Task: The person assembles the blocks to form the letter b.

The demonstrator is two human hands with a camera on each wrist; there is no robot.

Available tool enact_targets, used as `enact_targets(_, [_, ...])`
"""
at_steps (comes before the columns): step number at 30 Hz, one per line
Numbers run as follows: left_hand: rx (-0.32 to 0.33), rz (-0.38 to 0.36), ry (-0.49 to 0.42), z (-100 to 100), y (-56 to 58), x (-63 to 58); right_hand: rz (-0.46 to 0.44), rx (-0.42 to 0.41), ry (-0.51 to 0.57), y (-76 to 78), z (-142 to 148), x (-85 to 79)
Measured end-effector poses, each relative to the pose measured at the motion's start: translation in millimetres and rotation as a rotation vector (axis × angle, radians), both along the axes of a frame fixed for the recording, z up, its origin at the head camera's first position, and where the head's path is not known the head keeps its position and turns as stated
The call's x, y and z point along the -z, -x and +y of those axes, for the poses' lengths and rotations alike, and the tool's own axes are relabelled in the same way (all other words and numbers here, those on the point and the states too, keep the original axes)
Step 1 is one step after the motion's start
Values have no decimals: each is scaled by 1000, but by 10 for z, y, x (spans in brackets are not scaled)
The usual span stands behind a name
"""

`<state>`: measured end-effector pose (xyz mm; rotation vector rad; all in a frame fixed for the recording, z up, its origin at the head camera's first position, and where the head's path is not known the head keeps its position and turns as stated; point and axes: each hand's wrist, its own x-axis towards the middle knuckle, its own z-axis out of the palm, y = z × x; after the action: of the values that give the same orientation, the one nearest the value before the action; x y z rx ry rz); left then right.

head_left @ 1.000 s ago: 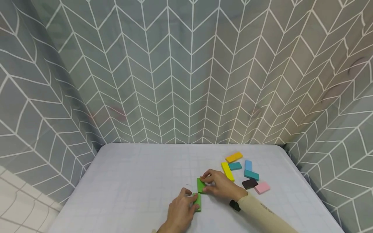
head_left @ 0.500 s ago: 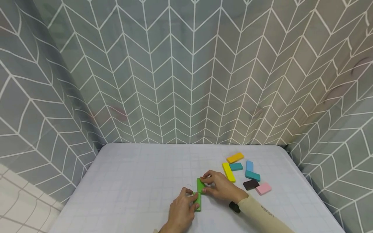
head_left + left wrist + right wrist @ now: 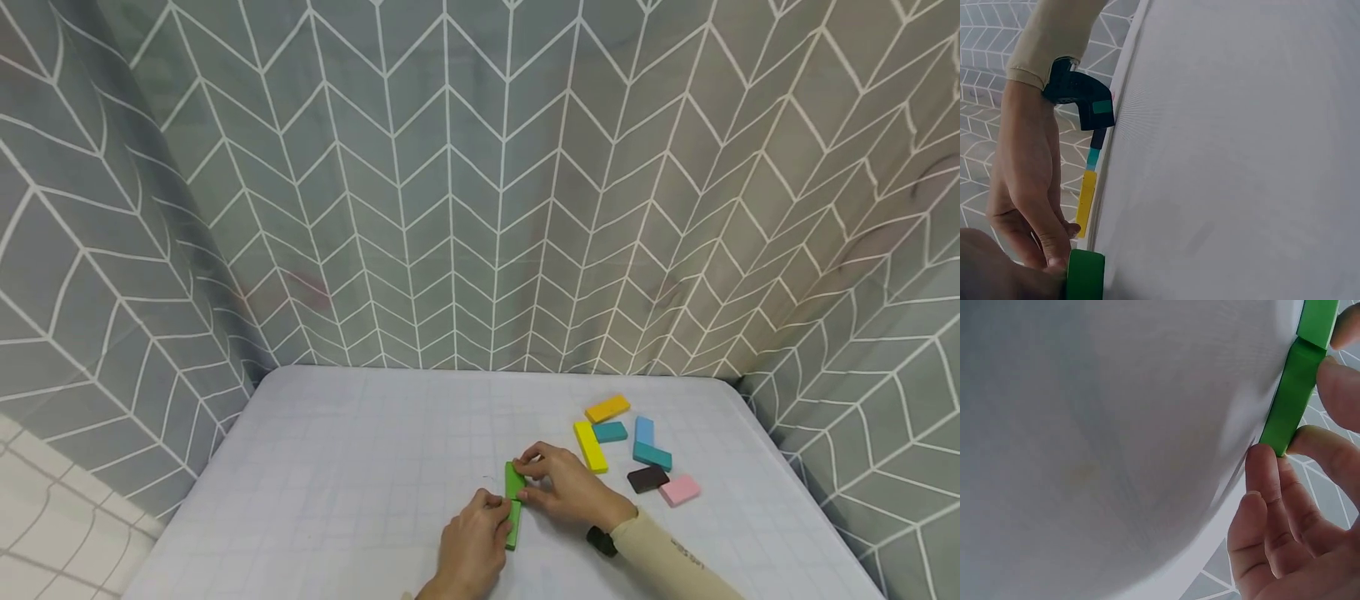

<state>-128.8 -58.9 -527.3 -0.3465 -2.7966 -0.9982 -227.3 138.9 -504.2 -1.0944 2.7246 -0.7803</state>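
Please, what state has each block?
Near green oblong block: held by left hand
Far green oblong block: held by right hand
Orange oblong block: flat
Yellow oblong block: flat
Far teal oblong block: flat
Blue oblong block: flat
Near teal oblong block: flat
Black oblong block: flat
Pink oblong block: flat

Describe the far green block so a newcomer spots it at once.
On the white table, find the left hand and right hand, close together. The far green block lies toward the curtain; unlike the near green block, it's held by the right hand.
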Motion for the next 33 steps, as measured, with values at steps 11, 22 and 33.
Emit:
enact_targets(11, [108,-148,131,25,-34,-96,-42,-1,0,25,23,11])
enact_targets(22, [63,-130,102,76,-44,-79,-52,-33,28,61,31,36])
enact_targets(33, [31,-102,123,133,-47,-65,-80,-56,27,130,46,15])
